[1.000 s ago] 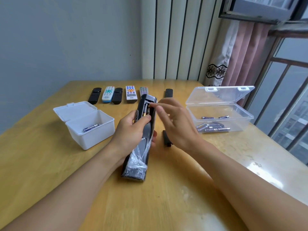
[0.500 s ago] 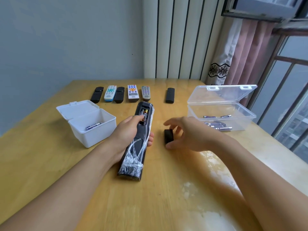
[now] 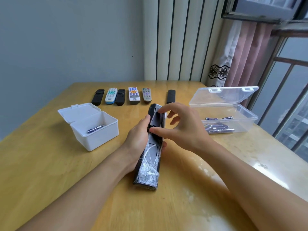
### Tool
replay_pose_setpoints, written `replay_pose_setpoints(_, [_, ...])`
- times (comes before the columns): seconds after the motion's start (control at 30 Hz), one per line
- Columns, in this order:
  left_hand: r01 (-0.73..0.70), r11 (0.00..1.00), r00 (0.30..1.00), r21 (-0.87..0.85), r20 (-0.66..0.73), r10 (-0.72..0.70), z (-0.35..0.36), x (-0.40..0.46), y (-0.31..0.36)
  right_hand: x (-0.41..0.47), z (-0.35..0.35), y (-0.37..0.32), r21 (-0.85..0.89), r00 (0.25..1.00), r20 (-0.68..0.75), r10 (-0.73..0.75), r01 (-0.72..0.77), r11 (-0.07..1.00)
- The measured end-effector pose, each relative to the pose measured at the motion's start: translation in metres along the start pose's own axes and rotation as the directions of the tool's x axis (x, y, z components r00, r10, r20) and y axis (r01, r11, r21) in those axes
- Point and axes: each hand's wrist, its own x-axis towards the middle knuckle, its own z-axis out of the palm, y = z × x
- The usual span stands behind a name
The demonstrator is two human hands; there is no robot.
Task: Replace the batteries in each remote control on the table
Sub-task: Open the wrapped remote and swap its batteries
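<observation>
**Now: cover going back on the wrapped remote**

Left hand (image 3: 140,139) is clamped round the remote (image 3: 150,152), back side up, near end resting on the table (image 3: 50,164). Right hand (image 3: 181,129) pinches the cover (image 3: 156,120) between thumb and forefinger, set over the battery bay at the far end; other fingers spread loose. Bay contents are hidden under the cover, so I can't confirm the cells are seated.

Judgement: closing step on this unit, six remotes (image 3: 131,96) in the far row not yet touched (one sits apart from the other five).

Risks from here:
- Cover looks slightly skewed to the body. Push it like that and the tabs miss the slots, so it jams or pops off.
- Crinkled plastic wrap (image 3: 149,170) covers the near half. If it creeps toward the bay it can get caught under the cover edge.
- Wrap is probably slick, so the remote could twist in the left grip under sliding force.
- If a cell sits proud, the cover won't latch.

White box (image 3: 93,129) on the left holds one battery, clear box (image 3: 233,120) on the right holds several. Mixing them up means old cells go back in.
</observation>
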Motion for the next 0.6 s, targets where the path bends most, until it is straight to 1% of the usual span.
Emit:
replay_pose_setpoints(0.17, [-0.065, 0.997, 0.998, 0.051, -0.003, 0.065, 0.0005, 0.0000, 0.0006, 0.0024, -0.0054, 0.0014, -0.012, 0.999, 0.042, -0.006, 0.007, 1.000])
replay_pose_setpoints(0.33, [-0.106, 0.993, 0.994, 0.060, 0.002, 0.106, 0.0011, -0.0015, 0.0014, 0.0001, -0.0060, 0.0009, -0.036, 0.993, 0.073, -0.094, 0.096, 0.995])
replay_pose_setpoints(0.4, [-0.110, 0.991, 0.994, 0.071, 0.007, 0.110, 0.0016, -0.0014, 0.0017, -0.0004, -0.0080, 0.0021, -0.044, 0.990, 0.095, -0.099, 0.104, 0.994])
replay_pose_setpoints(0.5, [-0.113, 0.990, 0.994, 0.086, -0.001, 0.113, 0.0018, -0.0011, 0.0017, 0.0002, -0.0102, 0.0063, -0.088, 0.982, 0.157, -0.102, 0.117, 0.989])
replay_pose_setpoints(0.6, [-0.115, 0.986, 0.993, 0.117, 0.000, 0.116, 0.0010, 0.0020, -0.0003, -0.0008, -0.0092, 0.0095, -0.174, 0.971, 0.212, -0.114, 0.152, 0.973])
